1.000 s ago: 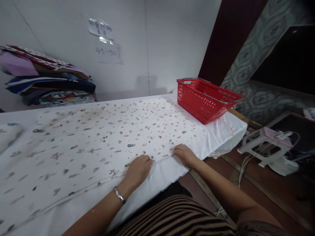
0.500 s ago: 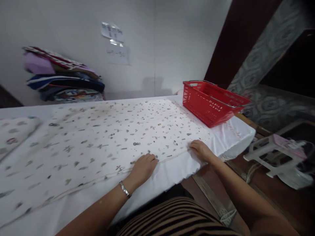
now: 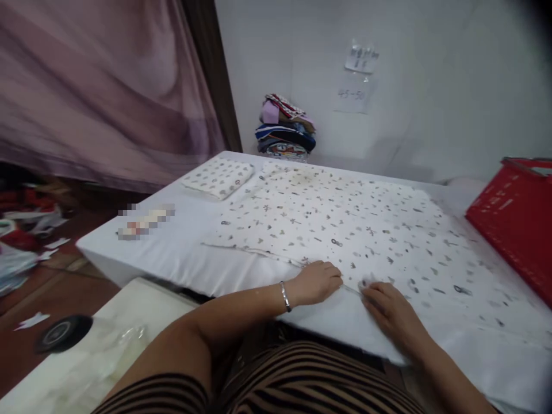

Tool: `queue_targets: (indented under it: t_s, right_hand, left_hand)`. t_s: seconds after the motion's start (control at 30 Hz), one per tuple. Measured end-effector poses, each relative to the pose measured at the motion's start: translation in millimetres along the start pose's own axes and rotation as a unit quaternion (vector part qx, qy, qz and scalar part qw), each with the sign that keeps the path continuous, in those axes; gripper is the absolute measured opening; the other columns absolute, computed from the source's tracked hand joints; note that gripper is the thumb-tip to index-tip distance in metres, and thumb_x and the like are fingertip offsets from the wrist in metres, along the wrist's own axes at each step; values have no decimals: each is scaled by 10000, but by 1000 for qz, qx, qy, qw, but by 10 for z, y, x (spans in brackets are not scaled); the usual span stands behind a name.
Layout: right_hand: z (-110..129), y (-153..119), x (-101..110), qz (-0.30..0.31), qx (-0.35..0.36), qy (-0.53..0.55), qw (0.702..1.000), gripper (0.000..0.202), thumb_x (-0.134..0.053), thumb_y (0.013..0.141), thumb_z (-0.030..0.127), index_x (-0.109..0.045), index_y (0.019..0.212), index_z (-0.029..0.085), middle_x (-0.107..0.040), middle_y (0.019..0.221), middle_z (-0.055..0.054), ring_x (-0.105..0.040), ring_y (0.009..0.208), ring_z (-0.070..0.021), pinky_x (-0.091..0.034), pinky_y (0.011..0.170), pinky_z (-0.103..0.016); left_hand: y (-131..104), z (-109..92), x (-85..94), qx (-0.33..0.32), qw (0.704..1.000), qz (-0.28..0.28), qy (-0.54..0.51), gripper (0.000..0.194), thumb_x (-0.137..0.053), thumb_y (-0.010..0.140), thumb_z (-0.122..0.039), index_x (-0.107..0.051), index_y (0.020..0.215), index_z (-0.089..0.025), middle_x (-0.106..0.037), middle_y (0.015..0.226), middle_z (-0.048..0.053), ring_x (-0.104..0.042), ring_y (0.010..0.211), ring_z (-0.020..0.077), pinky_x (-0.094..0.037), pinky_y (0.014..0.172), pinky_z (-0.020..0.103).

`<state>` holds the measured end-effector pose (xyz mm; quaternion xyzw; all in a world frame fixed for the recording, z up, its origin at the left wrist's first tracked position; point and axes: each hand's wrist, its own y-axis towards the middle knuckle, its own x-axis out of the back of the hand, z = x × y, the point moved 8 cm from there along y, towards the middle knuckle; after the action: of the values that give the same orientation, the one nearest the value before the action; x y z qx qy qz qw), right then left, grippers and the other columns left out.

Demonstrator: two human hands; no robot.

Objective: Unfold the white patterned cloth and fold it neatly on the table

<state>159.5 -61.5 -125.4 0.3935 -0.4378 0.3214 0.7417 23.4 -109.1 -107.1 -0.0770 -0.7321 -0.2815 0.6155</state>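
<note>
The spread cloth (image 3: 328, 221) lies left of the basket (image 3: 517, 215).

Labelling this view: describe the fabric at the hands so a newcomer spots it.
Find the white-draped table. Between the red basket and the folded printed cloth lies the white printed fabric, left hand and right hand at its near edge. Unlike its folded neighbour, it is spread wide across the tabletop.

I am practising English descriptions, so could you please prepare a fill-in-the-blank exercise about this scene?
1. The left hand and right hand touch the printed cloth, spread over a ____ tablecloth.
2. A bracelet circles the ____ wrist.
3. The basket is ____ in colour.
4. The person's shirt is patterned with ____.

Missing words: white; left; red; stripes.
</note>
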Motion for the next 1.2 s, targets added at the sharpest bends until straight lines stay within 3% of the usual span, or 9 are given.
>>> queue_targets:
  t_s: [0.17, 0.3, 0.53, 0.67, 0.83, 1.2]
  right_hand:
    - [-127, -26, -3, -6, -21, 15, 1000, 199, -469, 877, 323, -593, 1014, 249, -611, 999, -76, -568, 914, -227, -500, 774, -392]
    - [-20, 131, 16, -6, -7, 12, 1000, 193, -464, 878, 311, -608, 990, 248, -609, 978, -75, -568, 885, -221, -500, 741, -375]
    - [411, 618, -128, 32, 60, 8, 998, 179, -441, 878, 225, -612, 926, 205, -595, 946, -82, -533, 871, -212, -467, 731, -356]
    - [479, 778, -309, 78, 59, -18, 995, 177, -442, 890, 234, -610, 863, 185, -583, 867, -70, -514, 826, -197, -439, 716, -325]
    - [409, 789, -393, 104, 26, -9, 994, 266, -366, 923, 221, -628, 926, 179, -589, 912, -70, -511, 873, -184, -425, 741, -297]
    - [465, 753, -384, 103, 56, 19, 993, 283, -348, 929, 252, -626, 938, 198, -586, 920, -70, -507, 866, -173, -426, 725, -288]
  left_hand:
    - [-740, 766, 402, 190, 982, -6, 17, 215, -412, 899, -223, -622, 912, -183, -625, 930, 43, -529, 869, 167, -421, 742, 297]
    - [-1026, 1067, 524, 230, 973, -9, 24, 191, -445, 887, -237, -622, 943, -191, -613, 970, 45, -515, 919, 178, -422, 803, 322]
    - [-775, 1020, 335, 191, 981, 16, -2, 188, -469, 880, -259, -643, 874, -187, -617, 956, 43, -525, 897, 177, -418, 774, 309]
    - [-708, 1023, 285, 176, 984, 29, 9, 250, -415, 907, -267, -637, 836, -178, -613, 916, 41, -531, 858, 161, -408, 746, 286]
    - [-725, 989, 307, 149, 986, 30, 62, 309, -319, 932, -228, -602, 828, -161, -591, 851, 45, -505, 807, 151, -390, 734, 280]
    - [-885, 929, 229, 116, 990, 55, 62, 330, -290, 947, -255, -572, 799, -168, -569, 862, 36, -480, 823, 143, -382, 774, 277]
